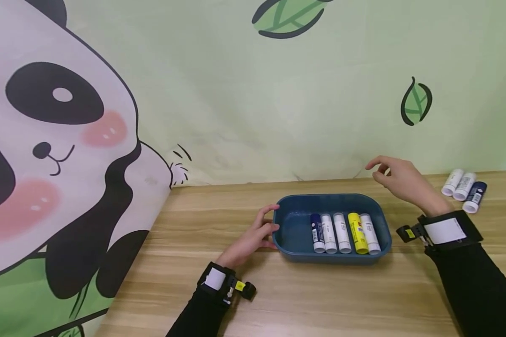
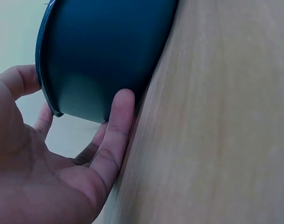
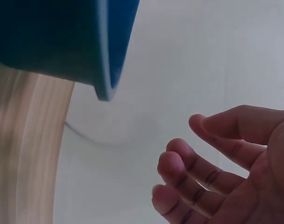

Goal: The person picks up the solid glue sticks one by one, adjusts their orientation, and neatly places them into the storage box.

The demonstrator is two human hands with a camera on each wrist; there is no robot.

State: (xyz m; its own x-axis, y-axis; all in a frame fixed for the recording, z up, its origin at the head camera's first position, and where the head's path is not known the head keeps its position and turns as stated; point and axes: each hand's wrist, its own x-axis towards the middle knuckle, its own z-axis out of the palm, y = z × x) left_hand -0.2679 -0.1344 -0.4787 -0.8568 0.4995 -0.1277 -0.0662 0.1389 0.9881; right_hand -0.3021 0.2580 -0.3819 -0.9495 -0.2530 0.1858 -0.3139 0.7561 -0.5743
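Observation:
At the left end of a dark blue plastic bin [image 1: 295, 258], my left hand [image 1: 255, 234] rests its fingertips against the rim and outer wall. The left wrist view shows those fingers [image 2: 121, 109] spread along the bin's side, close to the tabletop. Several glue sticks lie in the bin side by side: a navy one [image 1: 317, 232], a yellow one [image 1: 357, 232] and white ones [image 1: 342, 232]. My right hand [image 1: 398, 180] hovers beyond the bin's right rear corner, fingers loosely bent and holding nothing. Its fingers [image 3: 172, 168] are apart from the bin in the right wrist view.
Right of my right hand, two white glue sticks [image 1: 464, 186] and a navy one [image 1: 474, 196] lie together on the wooden table [image 1: 320, 299]. Behind the table hangs a pale green backdrop [image 1: 219, 93] with a panda and leaves.

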